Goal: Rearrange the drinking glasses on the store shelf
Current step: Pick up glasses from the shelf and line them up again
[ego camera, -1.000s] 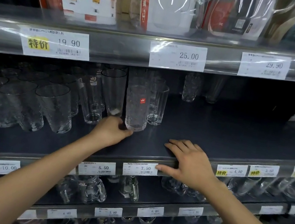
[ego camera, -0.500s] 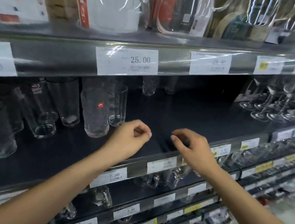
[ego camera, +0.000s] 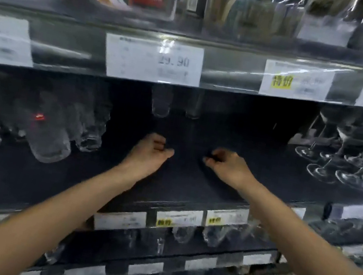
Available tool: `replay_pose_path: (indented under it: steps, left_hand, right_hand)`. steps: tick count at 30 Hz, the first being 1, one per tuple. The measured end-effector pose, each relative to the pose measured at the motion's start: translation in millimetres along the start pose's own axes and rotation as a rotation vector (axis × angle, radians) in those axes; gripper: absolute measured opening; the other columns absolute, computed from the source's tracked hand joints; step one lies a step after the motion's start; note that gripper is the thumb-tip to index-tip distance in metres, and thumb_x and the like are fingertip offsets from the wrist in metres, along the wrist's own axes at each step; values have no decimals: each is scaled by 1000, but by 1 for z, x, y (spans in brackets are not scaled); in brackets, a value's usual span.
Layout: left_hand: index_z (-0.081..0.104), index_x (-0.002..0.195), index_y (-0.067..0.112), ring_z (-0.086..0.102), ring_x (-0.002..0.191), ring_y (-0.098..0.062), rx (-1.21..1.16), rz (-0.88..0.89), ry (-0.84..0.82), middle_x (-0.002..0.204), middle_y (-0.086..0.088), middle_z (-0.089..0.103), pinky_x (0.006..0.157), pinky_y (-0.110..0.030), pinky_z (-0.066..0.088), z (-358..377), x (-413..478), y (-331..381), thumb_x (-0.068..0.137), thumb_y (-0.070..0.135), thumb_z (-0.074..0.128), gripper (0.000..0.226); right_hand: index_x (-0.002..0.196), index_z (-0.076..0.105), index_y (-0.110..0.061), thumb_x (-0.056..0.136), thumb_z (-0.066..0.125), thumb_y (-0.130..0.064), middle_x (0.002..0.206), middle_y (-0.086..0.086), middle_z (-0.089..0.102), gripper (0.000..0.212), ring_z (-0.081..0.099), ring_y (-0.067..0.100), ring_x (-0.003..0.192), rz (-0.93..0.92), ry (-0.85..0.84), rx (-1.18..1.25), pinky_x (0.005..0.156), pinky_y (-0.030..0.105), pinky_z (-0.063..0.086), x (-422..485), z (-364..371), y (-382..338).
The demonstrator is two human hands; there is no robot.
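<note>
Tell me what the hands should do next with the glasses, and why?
Probably reach straight ahead for the two back glasses and pull them forward. The left hand and right hand are curled and hold nothing over a bare stretch of dark shelf, and those glasses stand alone far back, just beyond them. It is blurry, so this is a guess.

The shelf [ego camera: 192, 182] is black. A clear glass [ego camera: 47, 138] bears a red mark; a white tag [ego camera: 295, 83], a yellow patch.
</note>
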State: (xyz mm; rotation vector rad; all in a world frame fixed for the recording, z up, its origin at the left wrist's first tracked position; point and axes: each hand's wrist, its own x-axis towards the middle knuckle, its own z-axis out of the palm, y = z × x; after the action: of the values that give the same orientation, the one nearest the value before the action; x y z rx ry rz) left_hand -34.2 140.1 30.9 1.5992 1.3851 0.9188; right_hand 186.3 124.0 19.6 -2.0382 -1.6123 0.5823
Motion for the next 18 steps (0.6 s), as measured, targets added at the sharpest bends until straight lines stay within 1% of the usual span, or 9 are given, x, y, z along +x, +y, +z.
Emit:
replay_pose_path:
  steps: [1, 4, 6, 8, 9, 10, 11, 13, 18]
  left_hand:
    - [55, 126, 16, 57, 103, -15, -7, -13, 33, 119, -1, 60, 84, -26, 45, 8, 7, 1, 93, 28, 66, 37]
    - [55, 128, 12, 56, 103, -11, -35, 14, 168, 117, 0, 59, 85, -20, 43, 29, 24, 3, 95, 24, 64, 36]
    - [55, 126, 9, 57, 102, -10, -13, 75, 237, 113, 1, 60, 78, -8, 42, 41, 37, -1, 95, 19, 64, 34]
    - [54, 124, 6, 58, 102, -11, 13, 107, 292, 113, -3, 61, 74, 1, 40, 50, 56, -7, 94, 16, 65, 34]
    - [54, 124, 6, 58, 103, -13, 31, 115, 325, 115, -5, 62, 77, -1, 41, 53, 67, -11, 93, 16, 66, 35]
    - [54, 123, 6, 59, 105, -15, 49, 117, 354, 116, -8, 62, 84, -7, 44, 54, 78, -14, 92, 18, 68, 36]
    - [54, 121, 8, 60, 107, -17, 57, 122, 382, 118, -8, 62, 91, -16, 47, 56, 88, -17, 90, 20, 70, 36]
    - [53, 119, 11, 61, 109, -21, 59, 138, 441, 119, -11, 61, 97, -31, 51, 57, 109, -21, 87, 26, 72, 40]
    - [51, 118, 7, 58, 108, -21, 42, 156, 571, 120, -13, 57, 98, -36, 51, 53, 144, -24, 82, 28, 76, 48]
  right_hand:
    - [135, 57, -20, 92, 62, -50, 138, 2, 58, 53, 49, 25, 132, -11, -4, 19, 98, 25, 38, 12, -4, 5]
    - [140, 52, -18, 90, 65, -48, 143, 2, 55, 59, 51, 21, 130, -35, -59, 146, 94, 19, 35, 43, -12, 14]
    - [145, 46, -18, 92, 64, -48, 147, 2, 49, 63, 49, 20, 131, -61, -118, 210, 94, 20, 35, 61, -15, 17]
    - [147, 42, -19, 93, 63, -48, 149, 1, 47, 65, 49, 19, 130, -76, -111, 272, 95, 20, 37, 79, -15, 17]
    - [148, 42, -19, 93, 63, -48, 149, 1, 47, 65, 50, 18, 129, -74, -93, 308, 96, 20, 39, 87, -14, 16]
    - [147, 42, -19, 93, 63, -48, 148, 1, 48, 65, 51, 18, 128, -73, -68, 331, 98, 22, 42, 97, -12, 16]
    - [146, 43, -18, 92, 64, -48, 147, 2, 50, 65, 52, 19, 128, -81, -39, 339, 101, 24, 43, 106, -9, 17]
    - [145, 44, -17, 91, 65, -47, 146, 4, 51, 65, 51, 21, 129, -108, 7, 369, 105, 25, 41, 126, -4, 17]
    - [146, 41, -16, 91, 63, -51, 142, 4, 54, 69, 53, 23, 128, -162, 70, 427, 106, 31, 44, 168, 6, 9]
